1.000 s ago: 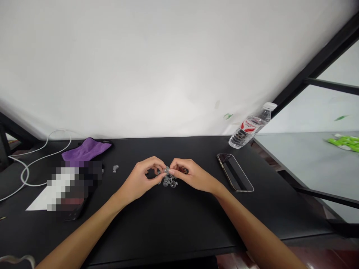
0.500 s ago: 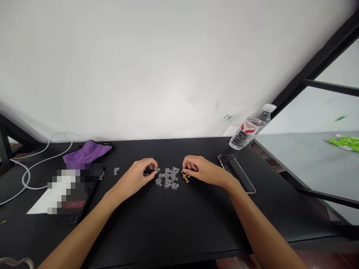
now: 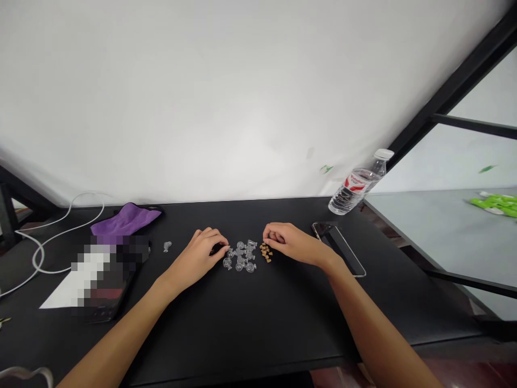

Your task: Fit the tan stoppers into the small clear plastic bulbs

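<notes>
My left hand [image 3: 207, 249] is at the left edge of a cluster of small clear glass bottles [image 3: 240, 260]. Its thumb and forefinger close on a little glass bottle [image 3: 230, 250], mostly covered by the fingertips. Just right of the cluster lies a small heap of tan cork stoppers [image 3: 267, 253]. My right hand [image 3: 284, 237] rests over the heap's upper edge with thumb and forefinger pinched at a cork; the fingers partly hide what is between them. One more glass bottle [image 3: 167, 246] lies apart, left of my left hand.
Right of my right hand lies a phone [image 3: 343, 250], with a tilted-looking water bottle [image 3: 357, 186] behind it. On the left are a purple cloth [image 3: 127, 220], a dark device [image 3: 107, 307], white paper [image 3: 62, 293] and a white cable [image 3: 40, 253]. A wall backs the black table [image 3: 242, 323].
My left fingertips have moved slightly down and right, with the small glass bottle now against the cluster. My right hand stays nearly still at the corks. The view has shifted a little.
</notes>
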`<state>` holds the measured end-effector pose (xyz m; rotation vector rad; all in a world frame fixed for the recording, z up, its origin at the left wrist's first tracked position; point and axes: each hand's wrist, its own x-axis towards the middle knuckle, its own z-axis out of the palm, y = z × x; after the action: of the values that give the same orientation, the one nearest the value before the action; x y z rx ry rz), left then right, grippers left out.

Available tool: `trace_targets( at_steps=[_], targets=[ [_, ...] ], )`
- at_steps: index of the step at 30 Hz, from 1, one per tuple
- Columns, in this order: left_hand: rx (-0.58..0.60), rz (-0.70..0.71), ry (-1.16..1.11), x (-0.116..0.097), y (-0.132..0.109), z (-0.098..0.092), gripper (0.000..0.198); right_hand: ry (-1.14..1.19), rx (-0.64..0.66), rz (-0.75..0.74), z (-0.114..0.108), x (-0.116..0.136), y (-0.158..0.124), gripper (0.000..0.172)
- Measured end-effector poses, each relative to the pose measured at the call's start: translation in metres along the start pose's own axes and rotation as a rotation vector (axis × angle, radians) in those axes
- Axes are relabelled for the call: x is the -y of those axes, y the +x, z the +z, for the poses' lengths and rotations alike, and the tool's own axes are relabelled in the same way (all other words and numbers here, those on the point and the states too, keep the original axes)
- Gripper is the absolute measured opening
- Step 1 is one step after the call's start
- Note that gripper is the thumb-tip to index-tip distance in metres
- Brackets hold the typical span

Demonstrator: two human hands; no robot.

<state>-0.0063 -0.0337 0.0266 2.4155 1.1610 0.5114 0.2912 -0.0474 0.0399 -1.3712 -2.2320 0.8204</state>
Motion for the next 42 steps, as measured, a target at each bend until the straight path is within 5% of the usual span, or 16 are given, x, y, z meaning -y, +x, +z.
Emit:
trace_targets(
  at_steps=[13,26,34,42],
  targets=[
    [-0.155,0.051,0.003,-0.007,0.002,0.000,0.034,0.003,-0.233,-0.018,0.022,0.007,0.010,0.024],
    [-0.204,0.073,0.004,-0.011,0.002,0.005,0.024,0.038,-0.215,-0.040,0.031,0.004,0.015,0.027],
    [-0.004,0.090,0.053,-0.001,0.001,-0.003,0.018,0.045,-0.213,-0.044,0.032,0.003,0.015,0.028],
    [-0.010,0.083,-0.042,-0.008,0.004,0.004,0.022,0.043,-0.205,-0.061,0.031,0.006,0.014,0.029]
  ],
)
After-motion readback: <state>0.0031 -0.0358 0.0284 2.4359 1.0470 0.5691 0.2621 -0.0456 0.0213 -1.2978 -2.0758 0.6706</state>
